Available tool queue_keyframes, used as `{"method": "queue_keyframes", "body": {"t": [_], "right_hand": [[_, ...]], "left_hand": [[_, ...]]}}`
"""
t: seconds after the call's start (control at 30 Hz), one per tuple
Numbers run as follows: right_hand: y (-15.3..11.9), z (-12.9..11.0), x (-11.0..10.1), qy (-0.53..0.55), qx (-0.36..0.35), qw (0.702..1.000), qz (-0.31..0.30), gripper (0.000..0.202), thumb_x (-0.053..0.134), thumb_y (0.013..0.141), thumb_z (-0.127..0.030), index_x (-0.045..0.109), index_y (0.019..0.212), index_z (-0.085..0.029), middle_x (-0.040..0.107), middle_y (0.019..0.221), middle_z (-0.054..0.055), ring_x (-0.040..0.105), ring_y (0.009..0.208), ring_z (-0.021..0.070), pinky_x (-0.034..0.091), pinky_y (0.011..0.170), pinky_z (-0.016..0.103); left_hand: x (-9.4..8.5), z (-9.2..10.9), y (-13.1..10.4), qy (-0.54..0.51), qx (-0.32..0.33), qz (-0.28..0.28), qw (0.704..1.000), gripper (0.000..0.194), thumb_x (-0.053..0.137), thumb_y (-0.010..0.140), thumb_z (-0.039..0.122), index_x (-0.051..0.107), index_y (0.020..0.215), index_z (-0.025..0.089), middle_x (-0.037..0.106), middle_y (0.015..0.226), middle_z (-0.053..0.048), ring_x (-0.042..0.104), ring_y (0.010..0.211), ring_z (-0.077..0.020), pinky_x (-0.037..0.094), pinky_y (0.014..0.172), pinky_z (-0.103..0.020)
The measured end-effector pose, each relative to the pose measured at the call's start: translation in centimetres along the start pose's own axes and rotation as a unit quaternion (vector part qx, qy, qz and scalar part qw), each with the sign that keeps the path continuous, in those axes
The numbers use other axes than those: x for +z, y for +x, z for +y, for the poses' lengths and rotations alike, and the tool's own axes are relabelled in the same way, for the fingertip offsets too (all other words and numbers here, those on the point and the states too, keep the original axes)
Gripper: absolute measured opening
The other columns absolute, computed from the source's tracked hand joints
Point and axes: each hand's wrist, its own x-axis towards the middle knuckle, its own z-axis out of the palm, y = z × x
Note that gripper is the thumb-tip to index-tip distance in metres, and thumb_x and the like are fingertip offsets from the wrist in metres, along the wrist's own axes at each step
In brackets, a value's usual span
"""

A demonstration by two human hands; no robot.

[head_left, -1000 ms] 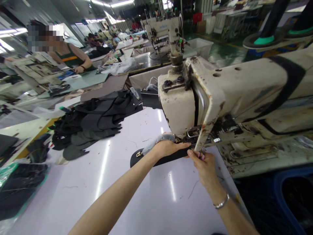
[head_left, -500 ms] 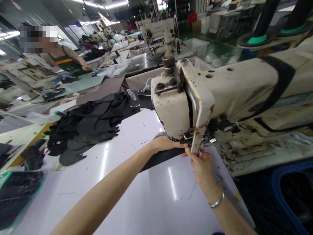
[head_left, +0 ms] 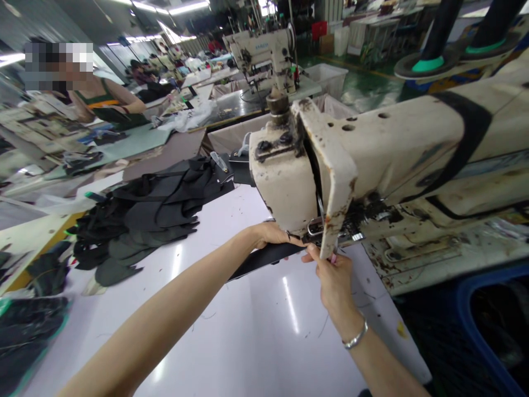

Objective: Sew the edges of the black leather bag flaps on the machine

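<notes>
A black fabric piece [head_left: 264,258] lies under the head of a cream sewing machine [head_left: 285,182]. My left hand [head_left: 273,234] reaches along its far edge, fingers closed on the fabric beside the needle area. Right of it, my right hand [head_left: 334,273] pinches the near edge of the same piece in front of the presser foot, and something small and pink shows at its fingers. A silver bracelet [head_left: 356,333] is on my right wrist. The machine's head hides the needle and part of my left fingertips.
Dark cut pieces [head_left: 152,204] are heaped on the white table [head_left: 248,342] at the left. A blue bin [head_left: 467,309] stands at the lower right. Across the way are a person in an apron [head_left: 109,99] and another sewing machine [head_left: 264,49].
The camera view has shifted slightly. The near edge of the black fabric is raised more, and my left fingers have curled down around it.
</notes>
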Motion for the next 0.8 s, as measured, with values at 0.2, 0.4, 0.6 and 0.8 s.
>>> {"method": "queue_keyframes", "body": {"t": [0.2,0.4,0.6,0.8], "right_hand": [[-0.5,-0.1,0.7,-0.024,0.002,1.0,-0.008,0.05,0.07,0.086,-0.061,0.081,0.069,-0.015,0.059,0.049,0.002,0.057,0.055,0.0163,0.038,0.053,0.026],[-0.7,-0.2,2.4,0.009,-0.01,0.999,0.039,0.052,0.069,0.085,-0.061,0.078,0.065,-0.014,0.058,0.048,0.002,0.055,0.052,0.0162,0.037,0.051,0.028],[-0.9,-0.7,3.1,0.039,-0.006,0.997,0.065,0.045,0.071,0.082,-0.052,0.074,0.058,-0.015,0.063,0.051,0.004,0.05,0.046,0.0137,0.032,0.044,0.026],[-0.8,-0.6,3.2,0.041,-0.014,0.996,0.084,0.036,0.072,0.082,-0.04,0.072,0.056,-0.016,0.064,0.052,0.003,0.055,0.051,0.0143,0.037,0.047,0.025]], "left_hand": [[-0.5,0.1,0.2,-0.034,-0.092,-0.001,0.995,0.041,0.099,0.049,0.019,0.076,0.083,0.026,0.081,0.089,-0.01,0.078,0.09,-0.0347,0.065,0.073,-0.046],[-1.3,-0.9,1.7,0.0,-0.147,-0.083,0.986,0.038,0.097,0.057,0.035,0.076,0.085,0.021,0.081,0.087,-0.013,0.077,0.08,-0.0322,0.064,0.072,-0.047],[-1.7,-2.8,2.3,-0.037,-0.149,-0.1,0.983,0.046,0.095,0.061,0.046,0.075,0.093,0.02,0.079,0.084,-0.012,0.074,0.069,-0.0288,0.063,0.069,-0.047],[-0.2,-4.1,1.0,-0.119,-0.095,-0.075,0.986,0.049,0.095,0.062,0.048,0.074,0.097,0.019,0.076,0.085,-0.008,0.072,0.072,-0.0237,0.064,0.067,-0.042]]}}
